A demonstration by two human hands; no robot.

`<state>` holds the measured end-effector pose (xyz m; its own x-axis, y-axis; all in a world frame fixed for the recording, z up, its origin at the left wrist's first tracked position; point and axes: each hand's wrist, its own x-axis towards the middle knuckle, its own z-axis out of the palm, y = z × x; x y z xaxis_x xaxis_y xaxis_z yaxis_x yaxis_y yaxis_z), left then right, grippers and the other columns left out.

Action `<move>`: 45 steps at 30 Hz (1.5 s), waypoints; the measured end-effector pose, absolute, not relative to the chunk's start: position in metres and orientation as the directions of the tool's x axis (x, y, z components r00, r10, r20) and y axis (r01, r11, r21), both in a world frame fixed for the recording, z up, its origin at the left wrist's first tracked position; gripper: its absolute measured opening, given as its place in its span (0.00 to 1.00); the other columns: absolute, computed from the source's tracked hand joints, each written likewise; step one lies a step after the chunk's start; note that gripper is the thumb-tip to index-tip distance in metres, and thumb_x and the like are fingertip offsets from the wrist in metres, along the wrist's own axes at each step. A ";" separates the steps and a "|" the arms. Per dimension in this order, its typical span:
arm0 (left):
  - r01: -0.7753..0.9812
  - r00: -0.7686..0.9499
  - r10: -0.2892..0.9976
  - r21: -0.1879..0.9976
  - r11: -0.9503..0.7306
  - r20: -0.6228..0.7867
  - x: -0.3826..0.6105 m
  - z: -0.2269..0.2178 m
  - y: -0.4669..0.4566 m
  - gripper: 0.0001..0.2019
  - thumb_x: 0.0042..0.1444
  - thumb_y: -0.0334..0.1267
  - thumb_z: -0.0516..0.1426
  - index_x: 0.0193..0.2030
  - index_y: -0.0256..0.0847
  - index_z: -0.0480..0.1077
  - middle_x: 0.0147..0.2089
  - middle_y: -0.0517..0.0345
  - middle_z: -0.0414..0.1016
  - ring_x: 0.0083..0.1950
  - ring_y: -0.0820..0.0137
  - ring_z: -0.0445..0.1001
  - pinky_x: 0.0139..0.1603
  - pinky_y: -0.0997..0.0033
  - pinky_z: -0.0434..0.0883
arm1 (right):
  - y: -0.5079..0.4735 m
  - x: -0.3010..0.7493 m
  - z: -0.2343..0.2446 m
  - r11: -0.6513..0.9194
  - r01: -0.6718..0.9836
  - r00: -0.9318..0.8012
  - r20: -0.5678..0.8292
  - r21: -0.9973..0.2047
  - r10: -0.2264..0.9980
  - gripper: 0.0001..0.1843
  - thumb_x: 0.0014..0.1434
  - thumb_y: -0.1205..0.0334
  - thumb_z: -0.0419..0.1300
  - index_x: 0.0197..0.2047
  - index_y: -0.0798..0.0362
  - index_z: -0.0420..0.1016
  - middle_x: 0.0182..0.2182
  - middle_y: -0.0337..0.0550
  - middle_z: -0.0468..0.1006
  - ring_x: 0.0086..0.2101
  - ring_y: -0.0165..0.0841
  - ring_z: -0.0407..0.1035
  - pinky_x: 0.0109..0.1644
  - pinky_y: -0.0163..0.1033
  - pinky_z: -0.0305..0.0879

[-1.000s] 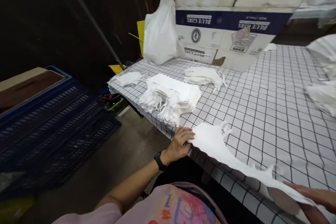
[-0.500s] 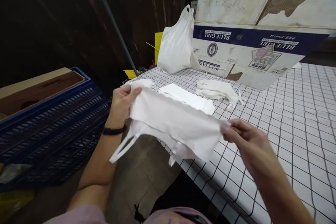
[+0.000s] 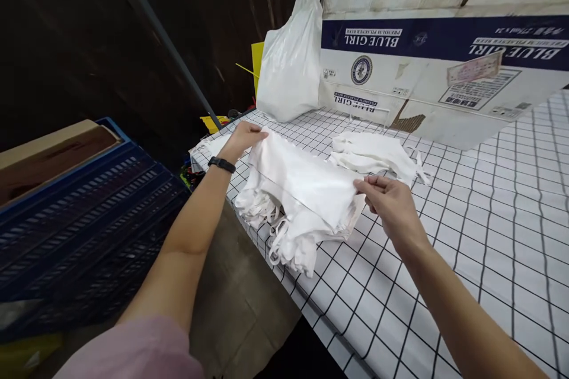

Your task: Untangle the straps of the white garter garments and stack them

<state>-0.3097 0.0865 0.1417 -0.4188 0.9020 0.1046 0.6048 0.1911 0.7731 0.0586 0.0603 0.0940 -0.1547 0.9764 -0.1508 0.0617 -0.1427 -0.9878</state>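
A white strappy bra top [image 3: 306, 174] is stretched between my two hands over the near-left edge of the table. My left hand [image 3: 244, 137] is closed, pinching its far-left corner between thumb and fingers. At the right corner, my right hand [image 3: 386, 198] is also closed in a pinch on the cloth. Directly beneath lies a stack of similar white tops [image 3: 300, 251], whose bunched straps hang toward the table edge; the held top covers most of it. Beyond my right hand is another white cloth pile [image 3: 373, 151] with loose straps.
A grid-patterned cloth [image 3: 466, 237] covers the table. At the back stand a full white plastic bag [image 3: 291, 59] and a flattened beer carton [image 3: 427, 71] with upside-down print. Blue plastic crates [image 3: 89, 219] are stacked on the left, beside the floor gap.
Both hands have carried the top forward from in front of the table edge and lowered it onto the stack. The camera view has shifted closer to the carton.
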 end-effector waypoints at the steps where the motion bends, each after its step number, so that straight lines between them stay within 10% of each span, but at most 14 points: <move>1: 0.641 -0.407 0.907 0.742 0.196 0.112 -0.310 0.141 0.094 0.14 0.47 0.37 0.64 0.19 0.39 0.63 0.20 0.64 0.56 0.27 0.74 0.58 0.29 0.73 0.53 | 0.068 0.058 0.093 -0.119 0.096 -0.133 -0.131 -0.988 0.982 0.16 0.50 0.50 0.72 0.33 0.56 0.80 0.22 0.37 0.71 0.23 0.26 0.54 0.27 0.35 0.52; 8: 0.717 -0.341 0.939 0.659 0.225 0.050 -0.299 0.106 0.120 0.16 0.41 0.38 0.65 0.15 0.39 0.61 0.19 0.65 0.55 0.28 0.75 0.55 0.30 0.71 0.53 | 0.096 0.056 0.063 -0.043 0.386 -0.054 -0.069 -0.922 0.996 0.13 0.51 0.52 0.68 0.27 0.54 0.79 0.21 0.37 0.70 0.25 0.30 0.57 0.31 0.39 0.54; 20: 0.739 -0.349 0.929 0.646 0.191 0.123 -0.303 0.092 0.136 0.13 0.44 0.44 0.66 0.20 0.38 0.70 0.23 0.63 0.64 0.33 0.71 0.64 0.35 0.71 0.60 | 0.094 0.056 0.047 -0.063 0.371 0.010 -0.064 -0.926 0.998 0.12 0.49 0.53 0.65 0.25 0.52 0.77 0.21 0.36 0.69 0.25 0.30 0.58 0.31 0.38 0.55; 31: 0.722 -0.300 0.947 0.620 0.306 -0.117 -0.316 0.107 0.144 0.17 0.37 0.38 0.73 0.37 0.40 0.81 0.32 0.57 0.77 0.37 0.64 0.74 0.37 0.69 0.69 | 0.089 0.063 0.045 -0.078 0.342 0.029 -0.072 -0.936 0.997 0.13 0.50 0.52 0.66 0.25 0.53 0.77 0.21 0.37 0.68 0.24 0.31 0.58 0.27 0.37 0.56; 45: 0.771 -0.327 0.944 0.565 0.294 -0.045 -0.305 0.095 0.118 0.18 0.47 0.37 0.66 0.46 0.37 0.75 0.34 0.58 0.73 0.37 0.67 0.72 0.40 0.69 0.69 | 0.089 0.064 0.035 -0.028 0.290 -0.023 -0.036 -0.957 0.999 0.19 0.51 0.44 0.67 0.27 0.53 0.76 0.20 0.36 0.67 0.22 0.29 0.57 0.25 0.37 0.55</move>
